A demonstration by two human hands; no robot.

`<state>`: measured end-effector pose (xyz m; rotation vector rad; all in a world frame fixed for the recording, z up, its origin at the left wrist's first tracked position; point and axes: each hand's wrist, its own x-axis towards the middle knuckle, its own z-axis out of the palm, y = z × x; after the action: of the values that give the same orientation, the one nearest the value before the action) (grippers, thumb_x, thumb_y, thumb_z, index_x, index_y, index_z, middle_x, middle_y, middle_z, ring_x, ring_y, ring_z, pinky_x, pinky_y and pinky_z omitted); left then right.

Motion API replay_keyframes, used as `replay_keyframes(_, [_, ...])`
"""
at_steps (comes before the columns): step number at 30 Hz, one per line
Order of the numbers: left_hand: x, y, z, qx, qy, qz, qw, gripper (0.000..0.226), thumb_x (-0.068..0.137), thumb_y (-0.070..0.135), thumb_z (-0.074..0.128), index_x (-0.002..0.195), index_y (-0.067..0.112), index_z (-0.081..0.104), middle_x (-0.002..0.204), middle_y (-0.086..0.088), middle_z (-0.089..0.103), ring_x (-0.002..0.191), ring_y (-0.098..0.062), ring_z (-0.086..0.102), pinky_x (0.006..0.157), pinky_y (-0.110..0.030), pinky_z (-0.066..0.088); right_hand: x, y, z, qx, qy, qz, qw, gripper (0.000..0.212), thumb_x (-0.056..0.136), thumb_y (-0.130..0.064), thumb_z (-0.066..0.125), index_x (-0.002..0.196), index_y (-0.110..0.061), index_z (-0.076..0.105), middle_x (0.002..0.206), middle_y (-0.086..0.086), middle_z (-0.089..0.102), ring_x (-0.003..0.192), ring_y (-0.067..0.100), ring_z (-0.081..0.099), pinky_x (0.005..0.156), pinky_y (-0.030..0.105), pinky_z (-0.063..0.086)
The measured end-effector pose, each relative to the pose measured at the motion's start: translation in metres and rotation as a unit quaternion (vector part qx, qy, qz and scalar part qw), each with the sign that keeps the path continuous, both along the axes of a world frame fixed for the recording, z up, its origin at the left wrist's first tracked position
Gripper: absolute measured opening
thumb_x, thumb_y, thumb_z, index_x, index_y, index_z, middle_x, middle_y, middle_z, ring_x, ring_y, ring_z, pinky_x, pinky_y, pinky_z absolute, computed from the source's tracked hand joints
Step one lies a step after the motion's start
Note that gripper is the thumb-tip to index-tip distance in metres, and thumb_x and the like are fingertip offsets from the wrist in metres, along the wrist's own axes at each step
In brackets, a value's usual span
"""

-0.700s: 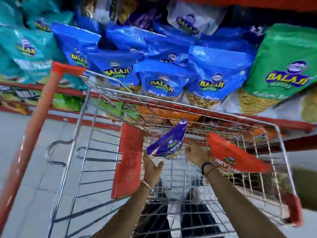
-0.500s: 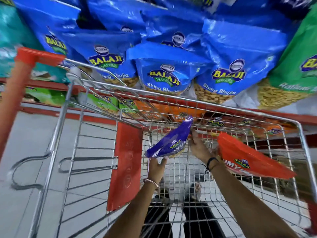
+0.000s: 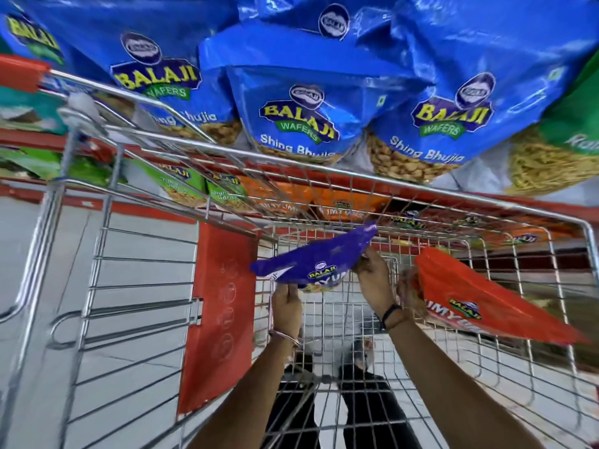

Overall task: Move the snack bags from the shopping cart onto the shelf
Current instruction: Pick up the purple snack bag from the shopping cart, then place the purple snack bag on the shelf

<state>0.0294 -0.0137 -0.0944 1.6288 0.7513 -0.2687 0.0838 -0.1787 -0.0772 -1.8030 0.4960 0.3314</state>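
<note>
- The purple snack bag (image 3: 316,265) is lifted above the wire floor inside the shopping cart (image 3: 421,189), tilted with its far corner raised toward the front wall; it is not on any shelf yet.
- The left hand (image 3: 287,307) holds it from beneath at the lower edge, fingers closed on the bag; the right hand (image 3: 372,280) pinches its right side, thumb and fingers clamped on the film.
- The orange snack bag (image 3: 492,299) juts out to the right just beside the right hand, its near end touching the back of that hand or wrist (whether the right hand also grips it or it only leans there, I cannot tell).
- Judged from this, the task is mid-way through one transfer: a bag is picked up but not yet carried over the cart rim.
- Left to do: raise the purple bag clear of the front wire wall, place it on a shelf, then come back for the orange one.
- No other loose bags show on the visible cart floor, so these two look like the last, though the near corners are hidden by the arms.
- Beyond the cart, the upper shelf is crowded with blue Shing Bhujia bags (image 3: 301,118), and the lower shelf (image 3: 486,197) holds green and orange packs (image 3: 343,209); the matching slot for the purple bag is not evident.
</note>
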Motion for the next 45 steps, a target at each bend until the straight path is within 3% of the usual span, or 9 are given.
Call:
replay_keyframes(5, [0.009, -0.003, 0.047, -0.067, -0.039, 0.029, 0.997, 0.022, 0.091, 0.023, 0.046, 0.071, 0.028, 0.054, 0.064, 0.015, 0.055, 0.067, -0.01, 0.045, 0.06, -0.026, 0.037, -0.006, 0.007, 0.057, 0.019, 0.012, -0.044, 0.999, 0.025, 0.09, -0.007, 0.045, 0.082, -0.031, 0.052, 0.072, -0.046, 0.056, 0.066, -0.019, 0.052, 0.064, 0.001, 0.042])
replay_keyframes(8, [0.012, 0.002, 0.089, -0.102, -0.103, 0.015, 0.989, 0.028, 0.07, 0.041, 0.069, 0.085, 0.023, 0.053, 0.065, 0.018, 0.067, 0.064, 0.004, 0.057, 0.06, -0.015, 0.047, -0.004, 0.0, 0.085, 0.025, -0.055, -0.037, 0.997, 0.05, 0.091, 0.002, 0.034, 0.063, -0.023, 0.066, 0.054, -0.019, 0.066, 0.052, -0.009, 0.057, 0.052, 0.006, 0.046])
replay_keyframes(11, [0.017, 0.002, 0.134, -0.152, -0.134, 0.047, 0.978, 0.006, 0.084, 0.019, 0.056, 0.089, 0.022, 0.056, 0.079, 0.008, 0.066, 0.066, 0.002, 0.061, 0.066, -0.028, 0.05, -0.006, -0.002, 0.128, 0.099, -0.094, -0.067, 0.988, 0.029, 0.083, 0.012, 0.043, 0.071, -0.004, 0.064, 0.064, -0.004, 0.067, 0.058, 0.001, 0.06, 0.058, 0.014, 0.051])
replay_keyframes(15, [0.023, 0.004, 0.192, -0.135, -0.199, 0.059, 0.969, 0.022, 0.094, 0.009, 0.041, 0.09, 0.018, 0.06, 0.095, -0.01, 0.06, 0.093, -0.025, 0.052, 0.086, -0.053, 0.043, -0.012, -0.004, 0.189, 0.181, -0.149, -0.059, 0.97, 0.012, 0.083, 0.017, 0.043, 0.084, 0.005, 0.047, 0.076, 0.002, 0.061, 0.072, 0.008, 0.057, 0.064, 0.019, 0.053])
replay_keyframes(21, [0.035, -0.009, 0.299, -0.12, -0.273, 0.065, 0.952, 0.026, 0.091, 0.017, 0.048, 0.074, 0.025, 0.066, 0.074, -0.006, 0.056, 0.07, -0.018, 0.048, 0.064, -0.036, 0.041, -0.011, -0.021, 0.3, 0.176, -0.253, -0.027, 0.951, 0.03, 0.083, -0.004, 0.058, 0.064, -0.027, 0.056, 0.062, -0.014, 0.065, 0.071, 0.012, 0.054, 0.07, 0.036, 0.047])
replay_keyframes(26, [0.048, -0.027, 0.395, -0.175, -0.321, 0.03, 0.93, 0.02, 0.092, 0.019, 0.046, 0.081, 0.018, 0.062, 0.074, 0.003, 0.067, 0.058, -0.012, 0.052, 0.049, -0.027, 0.043, -0.002, -0.046, 0.393, 0.197, -0.318, -0.013, 0.927, 0.035, 0.085, 0.002, 0.053, 0.062, -0.023, 0.055, 0.061, -0.009, 0.067, 0.059, 0.01, 0.058, 0.058, 0.028, 0.054])
replay_keyframes(36, [0.123, -0.068, 0.535, -0.195, -0.481, -0.085, 0.851, 0.024, 0.094, 0.013, 0.041, 0.109, 0.017, 0.058, 0.07, 0.019, 0.071, 0.068, 0.0, 0.061, 0.053, -0.027, 0.054, 0.052, -0.093, 0.526, 0.212, -0.47, 0.001, 0.857, 0.025, 0.085, -0.004, 0.054, 0.069, -0.022, 0.057, 0.067, -0.014, 0.069, 0.072, 0.005, 0.062, 0.074, 0.032, 0.058])
replay_keyframes(40, [0.174, -0.078, 0.554, -0.209, -0.499, -0.114, 0.833, 0.021, 0.093, 0.015, 0.042, 0.102, 0.02, 0.06, 0.08, 0.017, 0.072, 0.085, -0.008, 0.062, 0.071, -0.037, 0.055, 0.097, -0.104, 0.548, 0.231, -0.501, -0.013, 0.834, 0.019, 0.08, -0.011, 0.062, 0.067, -0.024, 0.057, 0.066, -0.011, 0.068, 0.072, 0.009, 0.06, 0.071, 0.03, 0.059])
replay_keyframes(45, [0.228, -0.09, 0.557, -0.202, -0.476, -0.114, 0.848, 0.025, 0.093, 0.01, 0.041, 0.114, 0.003, 0.053, 0.069, 0.014, 0.071, 0.062, 0.002, 0.059, 0.064, -0.025, 0.057, 0.154, -0.11, 0.542, 0.221, -0.481, -0.041, 0.848, 0.028, 0.086, 0.002, 0.051, 0.069, -0.02, 0.055, 0.073, -0.006, 0.067, 0.076, 0.016, 0.058, 0.068, 0.028, 0.059])
